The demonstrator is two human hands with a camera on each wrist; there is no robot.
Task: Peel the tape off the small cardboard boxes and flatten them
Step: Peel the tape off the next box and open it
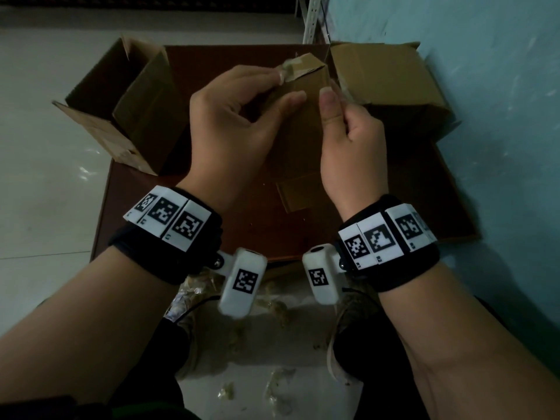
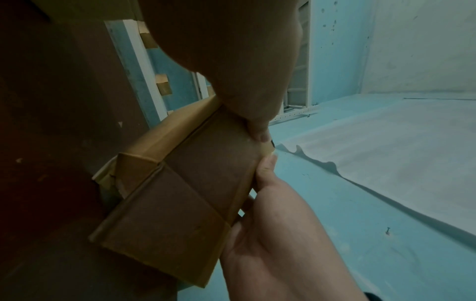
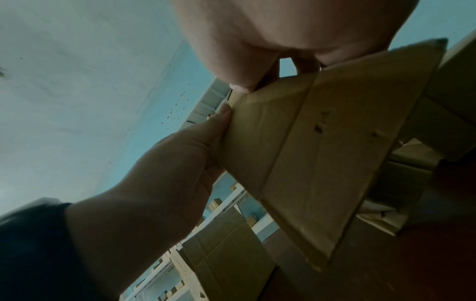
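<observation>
A small box [image 1: 306, 86] is held up in the upper middle of the head frame, between both hands and above a brown board [image 1: 188, 189]. The left hand [image 1: 239, 116] grips the box's top left corner, fingers curled over crumpled tape [image 1: 286, 71] there, thumb stretched along the near face. The right hand [image 1: 348, 128] is at the box's right edge, thumb upright and pressed toward the fingers, pinching a clear tape strip [image 1: 339, 89] that runs up from the box edge. In the left wrist frame the box [image 2: 180, 199] fills the centre, with the right thumb at its right edge. In the right wrist frame the box [image 3: 322, 146] sits right of centre, the left thumb on its left corner.

Three boxes show in the head frame: the held one, an open box [image 1: 121, 107] at upper left and a bigger box [image 1: 391, 83] at upper right. One loose cardboard piece [image 1: 298, 192] lies on the board at centre. Several tape scraps [image 1: 278, 386] lie on the floor at the bottom; their count cannot be told.
</observation>
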